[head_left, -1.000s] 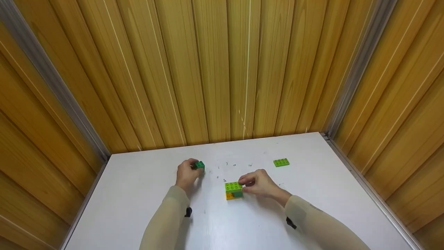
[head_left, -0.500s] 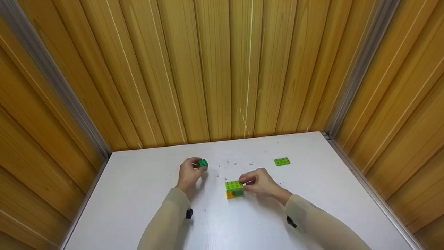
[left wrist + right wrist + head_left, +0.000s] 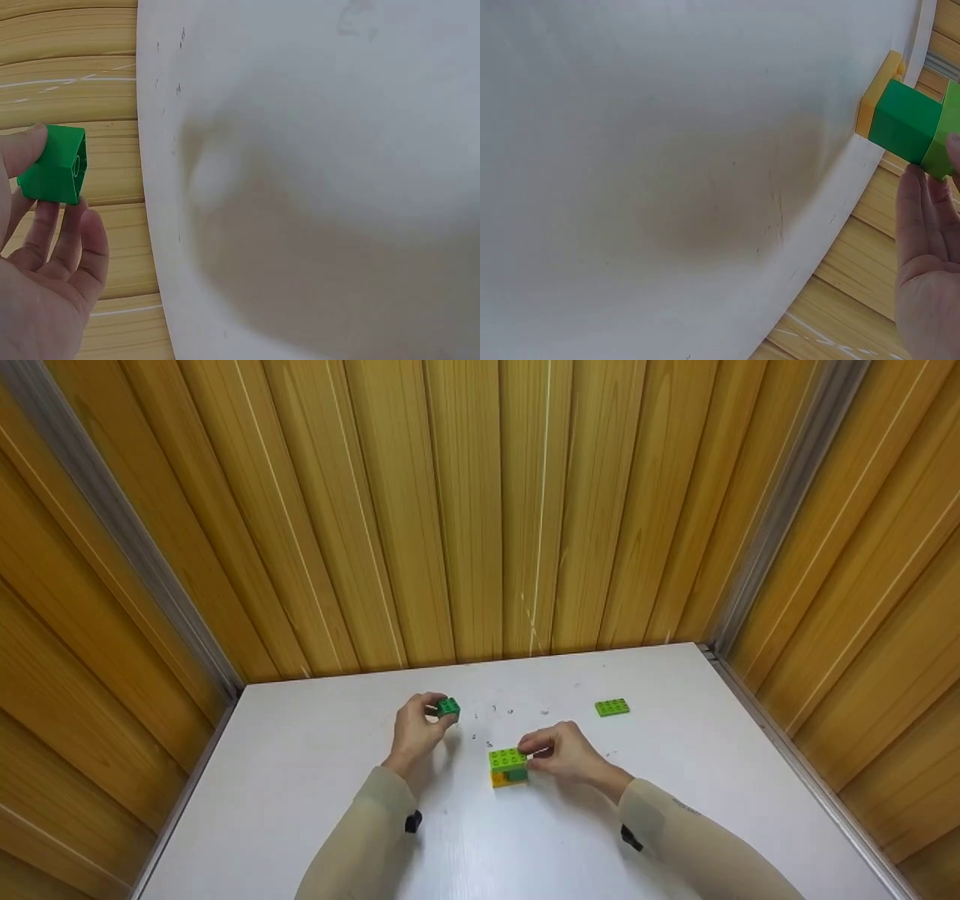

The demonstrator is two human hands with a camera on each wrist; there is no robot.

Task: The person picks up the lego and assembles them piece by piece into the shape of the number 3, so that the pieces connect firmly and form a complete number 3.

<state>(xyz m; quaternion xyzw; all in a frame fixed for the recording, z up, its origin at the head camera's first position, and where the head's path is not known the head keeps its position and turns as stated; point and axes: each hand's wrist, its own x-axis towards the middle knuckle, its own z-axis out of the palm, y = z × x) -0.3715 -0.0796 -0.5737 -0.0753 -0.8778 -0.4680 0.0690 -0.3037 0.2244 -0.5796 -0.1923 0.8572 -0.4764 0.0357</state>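
My left hand (image 3: 414, 733) pinches a green toy building brick (image 3: 448, 706) between thumb and fingers. In the left wrist view that brick (image 3: 54, 165) is held clear of the table, its hollow underside turned toward the tabletop. Nearer the middle stands a small stack: an orange plate (image 3: 499, 780) at the bottom, a dark green brick (image 3: 517, 774) on its right part, and a lime green brick (image 3: 507, 759) across the top. My right hand (image 3: 562, 754) grips the lime brick at its right end. The right wrist view shows the dark green brick (image 3: 906, 120) between the other two pieces.
A loose lime green plate (image 3: 612, 707) lies on the white table (image 3: 480, 840) at the back right. Small dark marks are scattered on the tabletop. Wood-patterned walls (image 3: 480, 510) stand behind and at both sides.
My left hand has moved slightly right and away with the green brick in it. The right hand stays at the stack, and the view has shifted a little.
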